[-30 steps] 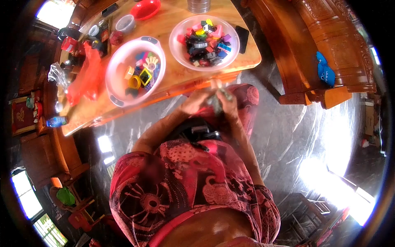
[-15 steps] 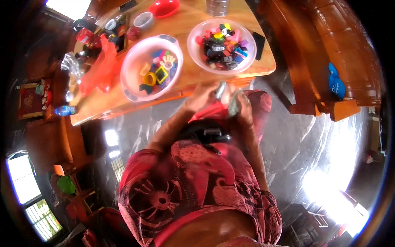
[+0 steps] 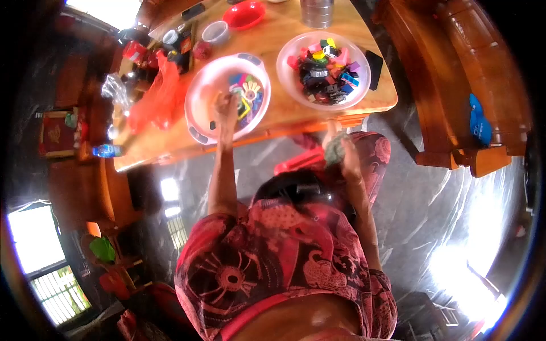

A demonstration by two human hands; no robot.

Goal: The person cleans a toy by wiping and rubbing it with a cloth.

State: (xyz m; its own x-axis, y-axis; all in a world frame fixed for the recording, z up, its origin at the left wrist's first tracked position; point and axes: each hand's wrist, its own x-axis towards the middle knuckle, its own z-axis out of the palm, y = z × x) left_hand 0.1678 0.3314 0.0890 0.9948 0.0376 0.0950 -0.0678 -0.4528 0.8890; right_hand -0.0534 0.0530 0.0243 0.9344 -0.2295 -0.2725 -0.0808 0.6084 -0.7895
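Note:
My left hand reaches into a pale pink basin with grey handles; its fingers are blurred, so I cannot see whether they grip anything. Beside the fingers lie colourful plastic toy pieces, among them a cream hand-shaped piece and a yellow square frame. Over my lap, off the table's front edge, my right hand is closed on a crumpled grey-green cloth. A second pale basin on the right holds a heap of small toy pieces.
The wooden table also carries a red plastic bag, a red bowl, a small clear tub, a metal canister and a dark phone-like slab. A wooden bench stands to the right.
My left hand has moved from beside my right hand, up and left into the left basin. The right hand keeps the cloth over my lap. The view has shifted slightly.

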